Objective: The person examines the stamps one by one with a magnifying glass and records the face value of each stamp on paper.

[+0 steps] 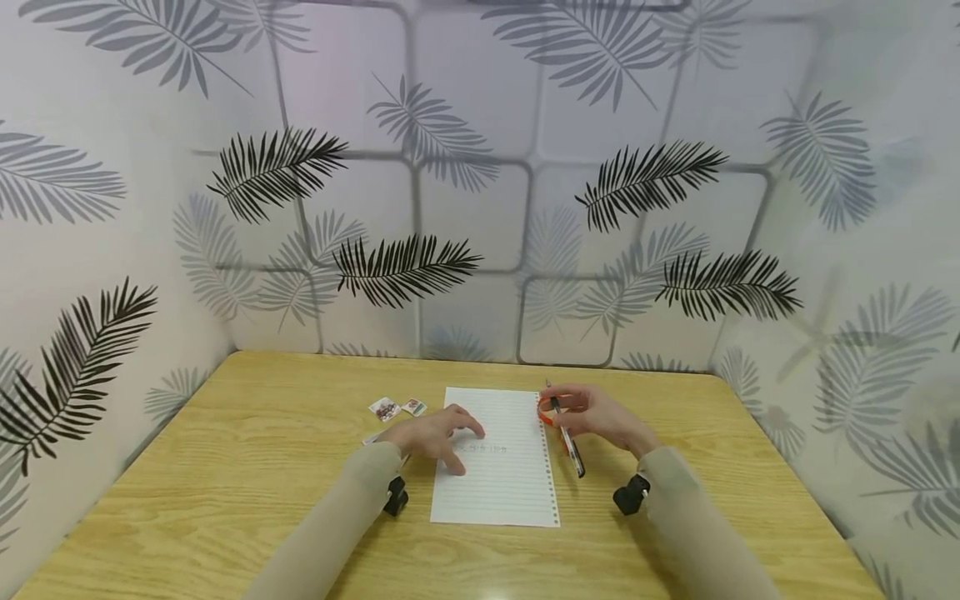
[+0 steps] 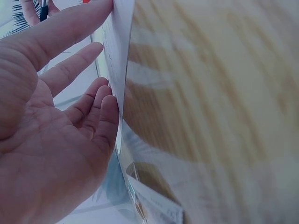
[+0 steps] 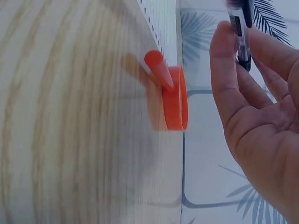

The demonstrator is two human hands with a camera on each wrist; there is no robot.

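A sheet of lined paper (image 1: 495, 492) with a row of faint handwriting lies on the wooden table. My left hand (image 1: 429, 435) is spread over the paper's left side, fingertips at the sheet. In the left wrist view its palm (image 2: 56, 154) shows nothing held. My right hand (image 1: 600, 418), off the paper's right edge, pinches a clear-barrelled black pen (image 1: 572, 452) between thumb and fingers. Below that hand in the right wrist view rests an orange ring with a handle (image 3: 174, 105), shaped like a magnifying glass; whether it has a lens I cannot tell.
Two small printed pictures, like stamps (image 1: 385, 408), lie left of the paper's top. Another small paper piece (image 2: 156, 203) is beside the left wrist. The table (image 1: 247, 450) meets patterned walls at the back and sides.
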